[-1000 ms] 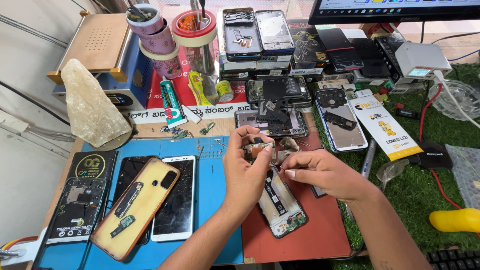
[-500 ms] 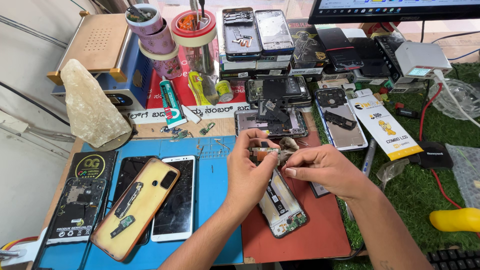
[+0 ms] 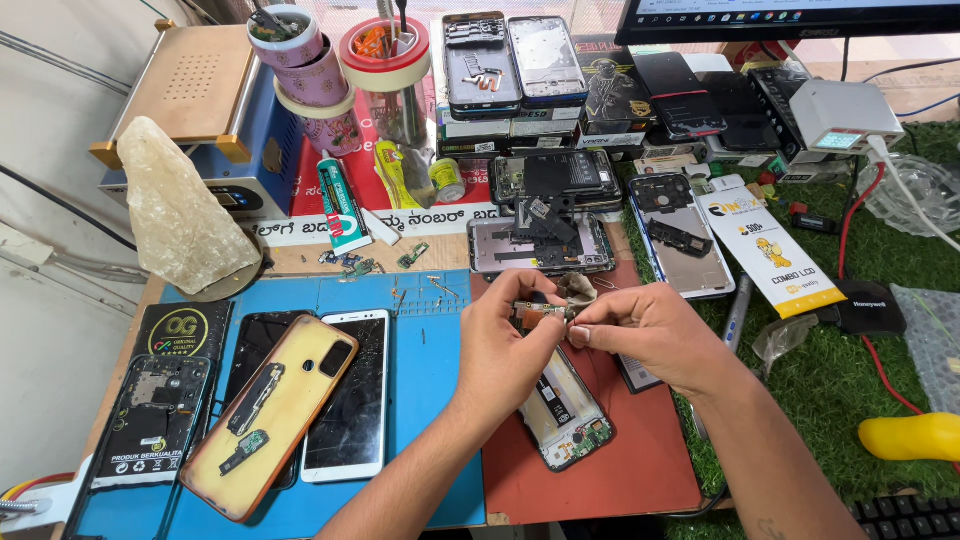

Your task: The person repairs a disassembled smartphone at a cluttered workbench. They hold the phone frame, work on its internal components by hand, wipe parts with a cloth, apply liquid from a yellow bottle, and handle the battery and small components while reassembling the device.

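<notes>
Right now a small circuit board [image 3: 538, 310], a narrow strip with gold-coloured contacts, is lifted clear of the opened phone [image 3: 562, 412] and sits pinched between both hands. The left hand [image 3: 508, 345] has its grip narrowed onto the strip's left end, thumb and forefinger closed on it; the right hand [image 3: 645, 335] pinches the right end, with a crumpled bit of cloth or tape [image 3: 578, 290] tucked by its fingertips. So the board lies right inside both grips, above the opened phone and a little toward its upper end.

Judging from this, the job looks partway through: the opened phone lies back-off on the red mat [image 3: 620, 480], its frame and green lower board exposed, and the strip is out of the body. Whether it is coming out or going in cannot be told. Nothing shows the phone closed up again.

Left of the opened phone, on the blue mat [image 3: 440, 400], lie loose screws and small parts, then a white phone [image 3: 350, 400], an orange case [image 3: 275, 410] with two small boards on it, and a black back cover [image 3: 155, 420] at the far left. Beyond the opened phone stand two more stripped frames [image 3: 535, 245], a stack of phones, a glue tube [image 3: 338, 205] and tape rolls [image 3: 385, 45]. Right of it, a printed card [image 3: 765, 250] and a yellow handle [image 3: 910, 435] rest on green turf covering the desk [image 3: 840, 380].
</notes>
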A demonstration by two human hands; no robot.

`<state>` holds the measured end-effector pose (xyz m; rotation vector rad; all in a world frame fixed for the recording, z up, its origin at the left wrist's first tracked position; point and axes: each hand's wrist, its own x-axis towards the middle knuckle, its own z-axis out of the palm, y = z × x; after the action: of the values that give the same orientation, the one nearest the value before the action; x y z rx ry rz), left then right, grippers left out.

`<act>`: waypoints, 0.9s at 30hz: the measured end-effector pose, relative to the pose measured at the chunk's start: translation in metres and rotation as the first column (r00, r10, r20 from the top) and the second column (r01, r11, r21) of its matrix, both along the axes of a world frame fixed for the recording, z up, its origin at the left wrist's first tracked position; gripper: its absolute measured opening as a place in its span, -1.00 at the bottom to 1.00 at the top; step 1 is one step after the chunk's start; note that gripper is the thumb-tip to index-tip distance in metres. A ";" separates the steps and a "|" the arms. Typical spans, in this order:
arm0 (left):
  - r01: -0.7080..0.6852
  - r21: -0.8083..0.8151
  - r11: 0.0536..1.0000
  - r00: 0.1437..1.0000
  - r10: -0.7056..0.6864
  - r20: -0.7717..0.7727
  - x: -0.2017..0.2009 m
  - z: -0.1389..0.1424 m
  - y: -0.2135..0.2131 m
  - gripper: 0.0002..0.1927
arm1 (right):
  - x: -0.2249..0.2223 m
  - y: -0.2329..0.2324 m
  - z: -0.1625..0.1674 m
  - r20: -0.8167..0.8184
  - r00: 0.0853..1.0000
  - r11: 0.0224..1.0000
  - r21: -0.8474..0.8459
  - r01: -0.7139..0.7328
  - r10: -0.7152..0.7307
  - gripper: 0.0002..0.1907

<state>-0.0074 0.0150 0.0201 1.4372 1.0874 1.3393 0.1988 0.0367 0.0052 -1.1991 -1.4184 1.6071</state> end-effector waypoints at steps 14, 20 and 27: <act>0.006 0.005 1.000 0.994 -0.005 -0.110 0.000 0.001 -0.001 -0.85 | -0.003 -0.001 0.002 0.070 0.997 0.999 0.004 0.038 -0.038 -0.86; 0.019 0.012 1.000 0.992 -0.017 -0.126 -0.001 0.000 -0.002 -0.82 | -0.005 -0.002 0.002 0.085 0.996 0.999 0.025 0.033 -0.035 -0.85; 0.020 0.023 1.000 0.989 -0.016 -0.146 -0.001 0.000 -0.002 -0.80 | -0.004 -0.003 0.002 0.116 0.993 0.998 0.055 0.025 -0.031 -0.87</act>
<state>-0.0084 0.0130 0.0200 1.5791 1.1525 1.2539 0.1949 0.0334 0.0071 -1.2942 -1.5012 1.4916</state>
